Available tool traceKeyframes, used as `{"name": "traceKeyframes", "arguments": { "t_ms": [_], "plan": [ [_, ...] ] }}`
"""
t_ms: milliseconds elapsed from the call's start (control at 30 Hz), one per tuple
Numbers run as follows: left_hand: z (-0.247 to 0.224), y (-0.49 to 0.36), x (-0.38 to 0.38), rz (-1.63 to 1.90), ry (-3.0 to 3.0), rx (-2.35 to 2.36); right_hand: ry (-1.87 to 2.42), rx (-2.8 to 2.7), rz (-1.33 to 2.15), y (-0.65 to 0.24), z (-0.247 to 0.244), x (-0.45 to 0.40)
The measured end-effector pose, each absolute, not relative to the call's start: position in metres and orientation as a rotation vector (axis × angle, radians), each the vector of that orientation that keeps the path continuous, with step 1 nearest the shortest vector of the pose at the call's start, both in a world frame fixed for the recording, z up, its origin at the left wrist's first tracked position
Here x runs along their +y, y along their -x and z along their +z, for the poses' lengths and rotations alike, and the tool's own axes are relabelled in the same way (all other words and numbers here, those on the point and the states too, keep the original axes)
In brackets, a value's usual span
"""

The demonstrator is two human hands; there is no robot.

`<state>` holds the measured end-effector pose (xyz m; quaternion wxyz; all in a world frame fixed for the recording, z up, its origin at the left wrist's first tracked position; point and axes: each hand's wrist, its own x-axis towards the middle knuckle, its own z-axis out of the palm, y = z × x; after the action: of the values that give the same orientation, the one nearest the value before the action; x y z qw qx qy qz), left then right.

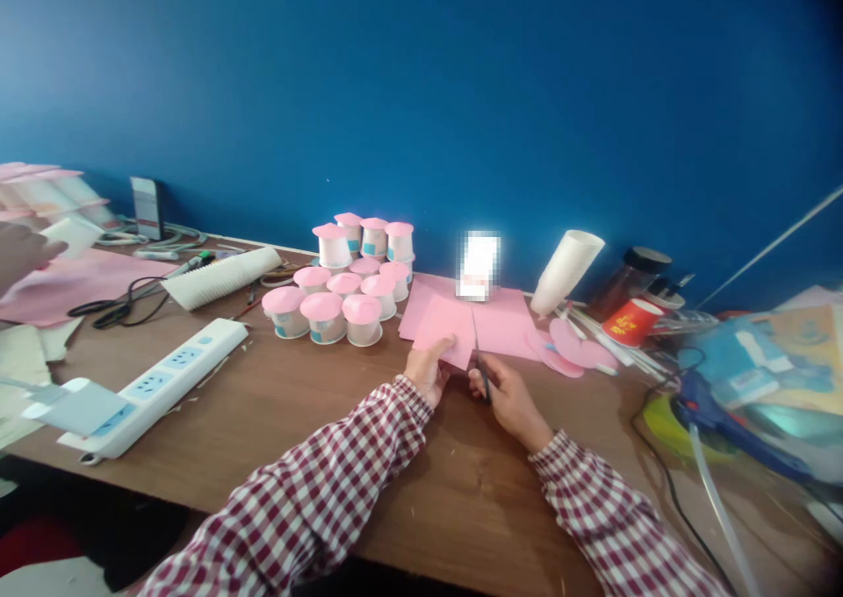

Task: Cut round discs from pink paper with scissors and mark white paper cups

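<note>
My left hand (428, 367) pinches a sheet of pink paper (444, 327) by its lower left edge, thumb on top. In my right hand (508, 395) are scissors (480, 360), their dark handle in the fingers and the blades pointing away from me along the paper's right edge. Whether the blades are cutting into the paper I cannot tell. Larger pink sheets (504, 320) lie flat on the table behind it. Cut pink paper circles (572, 342) rest to the right of those sheets.
Paper cups with pink tops (322, 316) stand stacked at the left. Beyond are a power strip (158, 391), a glowing phone (479, 266) and a leaning cup stack (567, 268). A red cup (632, 320) and blue glue gun (731, 430) sit right. Another person's hand (23, 259) shows far left.
</note>
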<state>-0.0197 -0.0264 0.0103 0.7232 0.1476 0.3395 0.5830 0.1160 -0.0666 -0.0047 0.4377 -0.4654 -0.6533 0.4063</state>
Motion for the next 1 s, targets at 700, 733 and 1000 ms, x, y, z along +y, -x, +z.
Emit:
{"name": "traceKeyframes", "arguments": {
  "t_ms": [700,733,1000],
  "plan": [
    [0.0092,0.02,-0.0245,1.318,-0.336,0.727,1.168,-1.622,1.043,-0.1161,-0.0071,-0.0662],
    [0.0086,0.0199,-0.0242,1.323,-0.344,0.73,1.166,-1.62,1.046,-0.1161,-0.007,-0.0663],
    [0.0077,0.0189,-0.0253,1.321,-0.391,0.779,1.168,-1.593,1.051,-0.116,-0.0074,-0.0658]
  ]
}}
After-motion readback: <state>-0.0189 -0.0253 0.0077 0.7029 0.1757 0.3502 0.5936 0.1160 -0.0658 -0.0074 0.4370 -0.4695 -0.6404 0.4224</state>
